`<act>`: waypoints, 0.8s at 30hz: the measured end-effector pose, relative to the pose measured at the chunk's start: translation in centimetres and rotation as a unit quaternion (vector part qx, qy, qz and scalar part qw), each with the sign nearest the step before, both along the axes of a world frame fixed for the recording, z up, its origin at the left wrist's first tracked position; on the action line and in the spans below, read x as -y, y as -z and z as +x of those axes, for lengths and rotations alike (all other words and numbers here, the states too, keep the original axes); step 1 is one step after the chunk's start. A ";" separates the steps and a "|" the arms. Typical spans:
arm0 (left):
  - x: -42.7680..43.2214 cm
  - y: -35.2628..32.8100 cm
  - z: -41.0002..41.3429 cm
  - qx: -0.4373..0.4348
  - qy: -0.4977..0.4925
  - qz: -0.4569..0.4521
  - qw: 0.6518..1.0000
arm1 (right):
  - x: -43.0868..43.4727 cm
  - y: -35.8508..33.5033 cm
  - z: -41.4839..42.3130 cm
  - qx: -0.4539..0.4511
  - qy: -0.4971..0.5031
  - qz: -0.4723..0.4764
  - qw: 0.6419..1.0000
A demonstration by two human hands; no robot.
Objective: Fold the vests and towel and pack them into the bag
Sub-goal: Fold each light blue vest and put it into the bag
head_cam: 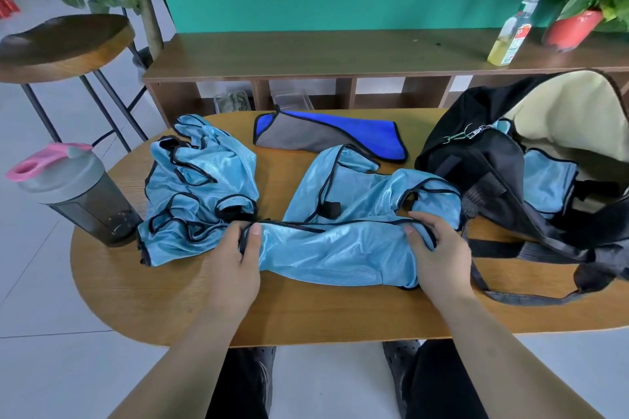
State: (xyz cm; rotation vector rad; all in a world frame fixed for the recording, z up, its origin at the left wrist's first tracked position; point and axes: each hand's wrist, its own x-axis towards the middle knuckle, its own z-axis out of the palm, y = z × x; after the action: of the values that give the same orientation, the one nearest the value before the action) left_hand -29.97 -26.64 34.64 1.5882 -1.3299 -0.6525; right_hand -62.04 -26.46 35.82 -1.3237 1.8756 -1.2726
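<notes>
- While the middle vest (pixel 340 248) lay across the centre of the wooden table (pixel 306 313), the left hand (pixel 235 258) pinched its left end, thumb on top and fingers curled under the black-trimmed edge.
- The right hand (pixel 439 252) gripped the opposite end the same way, fingers clamped on the cloth, probably to pull the slippery fabric taut so the fold would come out straight.
- That vest was doubled lengthwise along its near part, while its straps spread toward the upper centre; the fold looked about half made.
- A second vest (pixel 200 180) lay crumpled at centre left, touching the first, seemingly parked within reach for its turn.
- The blue and grey towel (pixel 326 136) rested loosely folded at the table's far edge, upper centre, clear of the working space.
- The black bag (pixel 483 180) sat open at the right of the frame with a folded blue vest (pixel 548 180) already inside, so packing would need only a short carry.
- A shaker bottle (pixel 78 194) stood at the table's left edge, just beside the crumpled vest.
</notes>
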 end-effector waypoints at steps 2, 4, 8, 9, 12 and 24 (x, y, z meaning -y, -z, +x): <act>0.1 -0.1 -0.1 0.006 -0.012 0.005 1.000 | -0.1 0.0 0.0 -0.003 0.009 -0.007 1.000; 0.2 0.2 0.1 0.006 -0.019 0.012 1.000 | -0.1 0.0 -0.1 -0.006 0.009 -0.012 1.000; 0.4 0.2 0.2 -0.004 -0.032 0.018 0.999 | -0.1 0.2 -0.2 0.016 -0.004 -0.011 1.000; 0.4 0.1 0.1 -0.009 -0.034 0.019 0.999 | -0.1 0.3 -0.2 0.019 -0.007 -0.013 1.000; 0.4 0.1 0.0 -0.030 -0.038 0.020 0.999 | -0.5 0.3 -0.1 0.034 -0.005 -0.007 0.999; 0.5 -0.1 0.4 -0.096 -0.084 0.016 0.992 | -0.4 1.3 -0.2 -0.120 0.030 -0.128 0.984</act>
State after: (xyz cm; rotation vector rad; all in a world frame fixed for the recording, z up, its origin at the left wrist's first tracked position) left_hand -29.57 -27.11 34.72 1.6002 -1.0364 -0.7064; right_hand -62.29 -26.07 34.48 -1.6272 1.9752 -1.4803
